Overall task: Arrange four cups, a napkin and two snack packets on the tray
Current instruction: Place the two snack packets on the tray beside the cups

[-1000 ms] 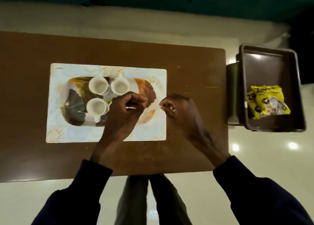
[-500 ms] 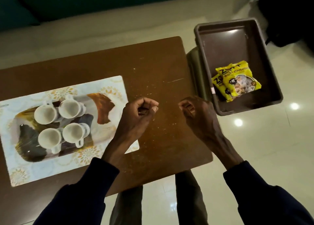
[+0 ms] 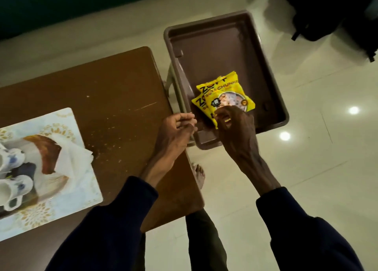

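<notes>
Yellow snack packets (image 3: 225, 94), two overlapping, lie in the brown bin (image 3: 214, 45) right of the tabletop (image 3: 114, 98). The right hand (image 3: 235, 127) curls over their near edge; whether it grips them, I cannot tell. The left hand (image 3: 176, 127) hangs loosely curled, holding nothing. Cups (image 3: 14, 186) and a napkin (image 3: 75, 156) rest on the tray (image 3: 50, 154), left.

Table to the left, tub (image 3: 214, 45) off its right end.
A mat (image 3: 81, 191) lay on the table (image 3: 114, 111) at its left, with the tray (image 3: 49, 154) on it. Two cups (image 3: 12, 158) stood at the tray's left, one behind the other, and the napkin (image 3: 75, 156) lay over its right end. Near the tub's front, two snack packets (image 3: 225, 94) overlapped. The right hand (image 3: 237, 127) was over their near edge, with the left hand (image 3: 176, 127) just left of it.
</notes>
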